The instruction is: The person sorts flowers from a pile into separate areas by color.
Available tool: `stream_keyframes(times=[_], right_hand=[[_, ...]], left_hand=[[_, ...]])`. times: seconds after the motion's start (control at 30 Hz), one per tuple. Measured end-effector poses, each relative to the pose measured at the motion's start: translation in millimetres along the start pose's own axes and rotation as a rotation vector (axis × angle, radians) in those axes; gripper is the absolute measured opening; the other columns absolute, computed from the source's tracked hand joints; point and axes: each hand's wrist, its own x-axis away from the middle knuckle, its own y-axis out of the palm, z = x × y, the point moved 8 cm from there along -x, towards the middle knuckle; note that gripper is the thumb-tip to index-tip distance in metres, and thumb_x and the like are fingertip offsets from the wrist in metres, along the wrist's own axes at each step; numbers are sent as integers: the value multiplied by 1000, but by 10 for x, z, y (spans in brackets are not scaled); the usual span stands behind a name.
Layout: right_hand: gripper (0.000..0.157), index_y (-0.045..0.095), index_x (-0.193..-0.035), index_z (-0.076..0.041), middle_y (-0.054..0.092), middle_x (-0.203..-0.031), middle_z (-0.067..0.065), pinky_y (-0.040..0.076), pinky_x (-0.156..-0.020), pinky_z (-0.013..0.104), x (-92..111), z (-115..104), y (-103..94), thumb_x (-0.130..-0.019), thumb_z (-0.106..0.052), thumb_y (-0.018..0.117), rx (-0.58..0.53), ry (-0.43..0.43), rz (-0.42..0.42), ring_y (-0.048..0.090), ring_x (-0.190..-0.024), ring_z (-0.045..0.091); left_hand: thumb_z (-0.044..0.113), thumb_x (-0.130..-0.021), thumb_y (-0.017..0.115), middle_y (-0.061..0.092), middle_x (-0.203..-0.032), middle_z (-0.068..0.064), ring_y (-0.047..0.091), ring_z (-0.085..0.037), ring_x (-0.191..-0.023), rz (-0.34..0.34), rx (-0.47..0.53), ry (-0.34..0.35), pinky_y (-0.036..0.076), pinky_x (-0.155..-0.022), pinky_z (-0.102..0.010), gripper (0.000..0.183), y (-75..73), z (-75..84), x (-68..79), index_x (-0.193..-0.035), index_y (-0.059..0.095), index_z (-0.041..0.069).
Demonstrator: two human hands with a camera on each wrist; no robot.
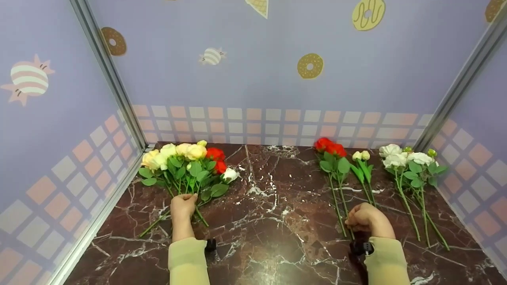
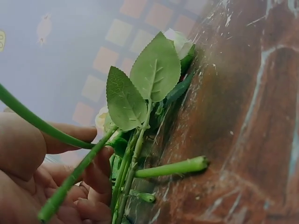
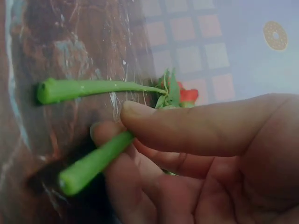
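In the head view, my left hand [image 1: 184, 208] grips stems in the bunch of artificial flowers at left. That bunch has pale yellow roses [image 1: 196, 152], red flowers [image 1: 216, 154] and a white rose [image 1: 229, 175]. Close up, a green stem [image 2: 70, 184] crosses the fingers, with more stems and serrated leaves [image 2: 155, 70] alongside. At right, my right hand [image 1: 368, 217] pinches the lower stem [image 3: 96, 163] of a red flower [image 1: 336, 149] between thumb and fingertips. A second red flower [image 1: 323, 143] lies beside it, its stem end [image 3: 51, 91] on the table.
Cream tulips [image 1: 361, 155] lie just beyond the right hand. Farther right are white roses [image 1: 396, 159] with long stems. The dark red marble-patterned table [image 1: 277, 221] is bounded by lilac printed walls [image 1: 253, 59] at the back and sides.
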Motion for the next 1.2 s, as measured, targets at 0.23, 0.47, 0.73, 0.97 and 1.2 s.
stream_keyframes(times=[0.23,0.47,0.73,0.97,1.2], right_hand=[[34,53,-66,-10,51,-66,-2,54,-57,24,-56,-40,-2,-86,10,73,46,-12,75,55,-58,12],[24,55,-87,3,52,-83,9,58,-59,30,-88,-93,12,-81,13,76,85,-33,105,61,-67,20],[24,57,-89,4,55,-83,11,62,-63,34,-111,-122,39,-80,12,78,102,-47,116,66,-66,20],[23,59,-89,4,59,-82,11,62,-64,35,-96,-133,25,-81,7,80,172,-49,136,67,-65,20],[28,59,-98,8,63,-89,18,63,-68,39,-98,-157,18,-80,6,81,211,-57,137,71,-71,24]], left_hand=[[25,-107,56,55,-143,-27,55,-43,-126,-46,157,-18,50,-106,-55,44,-5,-3,7,-141,59,-2],[24,-107,58,70,-81,11,55,-6,-63,-114,393,-52,39,-55,-21,38,41,-16,13,-136,64,1],[15,-108,53,74,-92,11,71,-2,-81,-193,603,-29,61,-74,-19,54,93,67,43,-158,36,1],[9,-108,52,73,-96,3,73,-7,-85,-223,663,-3,63,-80,-23,52,165,144,58,-156,37,-1],[11,-108,52,77,-102,-1,76,-8,-88,-244,669,8,64,-86,-27,48,256,209,56,-152,42,-5]])
